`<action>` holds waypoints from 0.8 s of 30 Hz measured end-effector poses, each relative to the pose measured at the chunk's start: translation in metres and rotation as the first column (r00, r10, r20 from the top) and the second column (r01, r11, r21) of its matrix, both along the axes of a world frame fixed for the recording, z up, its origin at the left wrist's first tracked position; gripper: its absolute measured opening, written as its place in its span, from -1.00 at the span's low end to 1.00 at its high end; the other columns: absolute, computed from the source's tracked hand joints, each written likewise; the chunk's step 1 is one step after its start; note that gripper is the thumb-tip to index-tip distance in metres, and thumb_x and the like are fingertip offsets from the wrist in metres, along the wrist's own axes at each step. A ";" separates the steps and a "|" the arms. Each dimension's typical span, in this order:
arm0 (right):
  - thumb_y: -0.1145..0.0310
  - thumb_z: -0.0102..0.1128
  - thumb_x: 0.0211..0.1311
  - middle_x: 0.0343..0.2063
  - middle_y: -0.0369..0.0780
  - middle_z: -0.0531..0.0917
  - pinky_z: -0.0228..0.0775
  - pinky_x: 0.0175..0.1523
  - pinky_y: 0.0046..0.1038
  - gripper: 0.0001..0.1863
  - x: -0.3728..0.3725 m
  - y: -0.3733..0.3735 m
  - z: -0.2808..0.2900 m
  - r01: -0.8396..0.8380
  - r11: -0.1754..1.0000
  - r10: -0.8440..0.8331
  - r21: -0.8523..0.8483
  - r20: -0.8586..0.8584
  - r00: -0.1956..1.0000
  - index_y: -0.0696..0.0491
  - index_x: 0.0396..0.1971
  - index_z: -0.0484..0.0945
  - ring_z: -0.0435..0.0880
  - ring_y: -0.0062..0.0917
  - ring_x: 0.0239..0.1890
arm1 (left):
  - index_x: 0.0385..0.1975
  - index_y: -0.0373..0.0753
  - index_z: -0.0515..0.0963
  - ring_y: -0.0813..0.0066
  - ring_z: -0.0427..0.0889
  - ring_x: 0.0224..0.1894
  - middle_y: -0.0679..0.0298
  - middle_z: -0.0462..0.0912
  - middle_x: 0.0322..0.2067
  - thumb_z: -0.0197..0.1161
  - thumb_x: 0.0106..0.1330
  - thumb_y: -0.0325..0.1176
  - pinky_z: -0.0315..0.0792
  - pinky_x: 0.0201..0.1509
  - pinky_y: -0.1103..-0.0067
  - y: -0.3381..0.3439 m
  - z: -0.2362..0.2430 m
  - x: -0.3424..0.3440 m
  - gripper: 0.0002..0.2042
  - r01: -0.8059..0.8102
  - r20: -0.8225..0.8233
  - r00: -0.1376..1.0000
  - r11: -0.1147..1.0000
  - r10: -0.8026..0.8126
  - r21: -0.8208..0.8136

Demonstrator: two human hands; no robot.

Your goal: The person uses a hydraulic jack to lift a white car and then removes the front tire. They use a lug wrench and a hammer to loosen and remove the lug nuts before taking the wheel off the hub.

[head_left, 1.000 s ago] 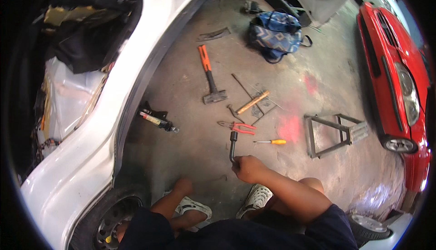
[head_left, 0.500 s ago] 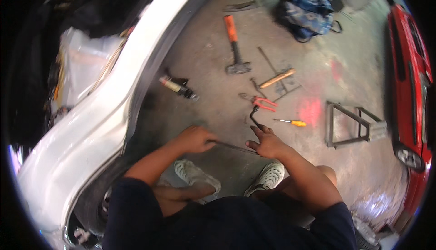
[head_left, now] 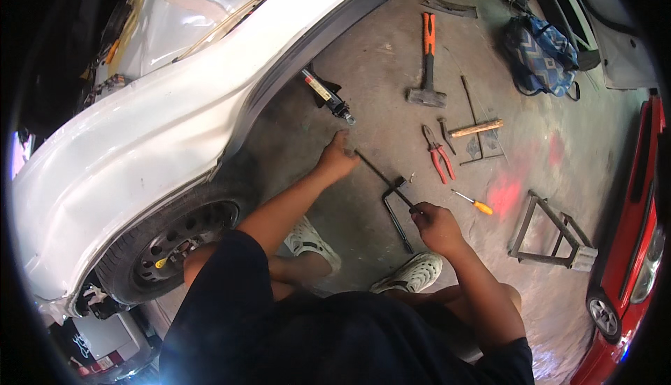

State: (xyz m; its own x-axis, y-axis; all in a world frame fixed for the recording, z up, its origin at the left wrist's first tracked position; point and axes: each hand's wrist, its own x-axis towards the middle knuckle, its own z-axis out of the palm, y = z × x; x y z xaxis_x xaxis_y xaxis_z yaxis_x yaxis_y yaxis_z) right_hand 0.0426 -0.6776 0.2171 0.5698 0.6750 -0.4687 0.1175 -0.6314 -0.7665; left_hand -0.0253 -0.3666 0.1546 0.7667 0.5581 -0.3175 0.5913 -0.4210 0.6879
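A thin, dark, straight metal bar (head_left: 377,171) slants above the grey concrete floor (head_left: 349,217), its near right end in the right hand (head_left: 439,230) and its far left end just beside the left hand (head_left: 337,160); the right fingers pinch it against the thumb; the left fingers are spread and slightly bent, though I cannot tell whether any fingertip touches the bar; a black L-shaped metal wrench (head_left: 396,221) lies on the floor, and the bar crosses over its far end; farther right lie red-handled metal pliers (head_left: 442,163) and a yellow-handled screwdriver (head_left: 482,207); on the left is a black-tyred steel wheel (head_left: 157,256) under a white car body (head_left: 161,119); the step in hand seems to be positioning the bar; a 2-handed hold would call for the left fingers to close on its far end, with the right pinch firm.
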 end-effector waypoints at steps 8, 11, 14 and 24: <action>0.38 0.29 0.18 -0.26 -0.05 0.75 0.54 0.01 -0.23 -0.69 0.063 0.065 -0.011 -0.063 0.976 0.113 0.207 -0.240 0.964 0.12 -0.07 0.65 0.73 -0.26 -0.23 | 0.04 -0.21 0.48 0.01 0.65 0.06 0.17 0.67 -0.03 0.25 0.39 -0.30 0.49 0.10 0.24 -0.036 0.029 -0.034 -0.71 0.674 -0.169 0.709 0.729 -0.684 -0.123; 0.33 0.29 0.25 -0.09 -0.07 0.72 0.53 0.06 -0.27 -0.51 0.077 0.089 -0.012 0.351 0.891 -0.146 0.288 -0.551 0.822 0.16 0.16 0.50 0.71 -0.30 -0.14 | 0.01 -0.21 0.47 0.19 0.68 0.02 0.26 0.68 -0.10 0.22 0.43 -0.29 0.50 0.02 0.30 -0.037 0.032 -0.037 -0.76 0.399 -0.184 0.828 0.787 -0.530 -0.470; 0.29 0.30 0.31 0.03 -0.04 0.65 0.54 -0.01 -0.40 -0.33 0.061 0.112 -0.024 0.341 0.912 -0.198 0.226 -0.485 0.852 0.18 0.35 0.28 0.69 -0.38 -0.14 | 0.06 -0.17 0.47 0.36 0.67 -0.05 0.38 0.66 -0.14 0.21 0.44 -0.30 0.49 -0.04 0.37 -0.056 0.006 -0.061 -0.74 0.006 -0.083 0.987 0.543 -0.139 -0.840; 0.29 0.21 0.34 -0.14 0.03 0.72 0.57 -0.21 -0.30 -0.42 0.015 0.120 -0.029 -0.097 0.995 0.083 -0.009 -0.448 0.890 0.11 0.32 0.37 0.75 -0.33 -0.26 | -0.10 -0.07 0.54 0.56 0.59 -0.30 0.42 0.65 -0.24 0.21 0.46 -0.20 0.42 -0.20 0.56 -0.053 -0.048 -0.054 -0.84 -0.274 -0.235 0.948 0.177 0.214 -0.945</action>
